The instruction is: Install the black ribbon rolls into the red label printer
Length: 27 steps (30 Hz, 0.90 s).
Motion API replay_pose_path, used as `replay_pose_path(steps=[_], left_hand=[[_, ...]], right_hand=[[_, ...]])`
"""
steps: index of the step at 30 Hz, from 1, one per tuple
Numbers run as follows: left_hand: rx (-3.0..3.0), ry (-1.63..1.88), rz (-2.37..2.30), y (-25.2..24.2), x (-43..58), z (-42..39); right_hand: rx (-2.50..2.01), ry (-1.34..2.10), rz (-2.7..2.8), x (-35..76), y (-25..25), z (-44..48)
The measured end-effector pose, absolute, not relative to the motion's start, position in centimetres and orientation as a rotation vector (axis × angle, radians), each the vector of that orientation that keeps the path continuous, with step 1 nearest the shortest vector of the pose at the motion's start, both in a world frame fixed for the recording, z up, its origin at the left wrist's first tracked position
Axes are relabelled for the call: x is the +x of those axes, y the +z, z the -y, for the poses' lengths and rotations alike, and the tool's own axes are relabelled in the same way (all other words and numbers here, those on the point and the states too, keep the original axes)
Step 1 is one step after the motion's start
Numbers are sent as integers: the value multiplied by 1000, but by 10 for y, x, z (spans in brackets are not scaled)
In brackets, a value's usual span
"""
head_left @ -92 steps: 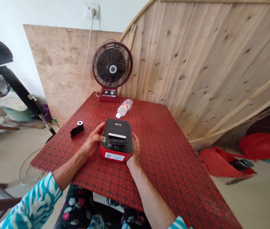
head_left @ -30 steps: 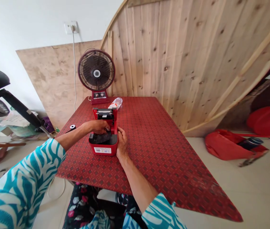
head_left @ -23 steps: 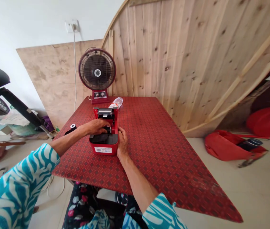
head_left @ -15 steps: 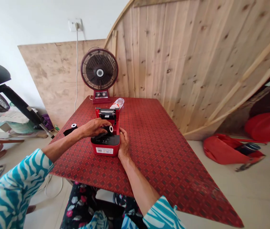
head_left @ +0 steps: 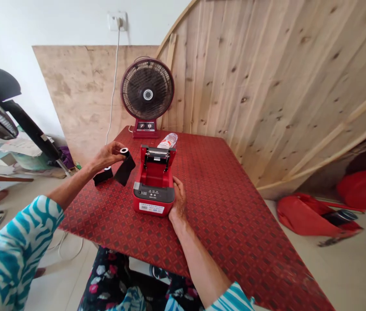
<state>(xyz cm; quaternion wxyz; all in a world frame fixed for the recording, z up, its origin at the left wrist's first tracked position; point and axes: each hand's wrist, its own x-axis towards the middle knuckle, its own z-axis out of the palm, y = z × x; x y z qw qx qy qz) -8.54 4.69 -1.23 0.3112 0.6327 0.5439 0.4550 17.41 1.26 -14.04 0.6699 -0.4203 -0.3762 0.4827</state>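
Observation:
A small red printer (head_left: 153, 190) stands on the red patterned table (head_left: 228, 207) with its lid tipped open toward the back and its red bay showing. My right hand (head_left: 178, 199) rests against the printer's right side, fingers curled on it. My left hand (head_left: 107, 156) is raised to the left of the printer, pinching a black roll (head_left: 125, 166) with a white core, a strip hanging from it. A second black roll (head_left: 102, 175) lies on the table just below that hand.
A red table fan (head_left: 147, 97) stands at the table's far edge, its cord running up to a wall socket. A plastic bottle (head_left: 167, 141) lies behind the printer. Wooden panels lean on the right wall. Red bags lie on the floor at right; a black stand leans at left.
The printer's lid was closed, then opened. My left hand reached into the bay, lifted the black roll out and carried it left. My right hand stayed on the printer's side.

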Motion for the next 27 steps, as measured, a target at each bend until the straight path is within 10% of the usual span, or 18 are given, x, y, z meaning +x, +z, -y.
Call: replay_pose_path(steps=[14,27], left_hand=[[2134,451,-1924,-38,-84,-100],[1446,1287,-1401,-54,-23,41]], right_hand=[[-995,1115,838,173,-128,-2],[-982,1108,825,175,-133,-9]])
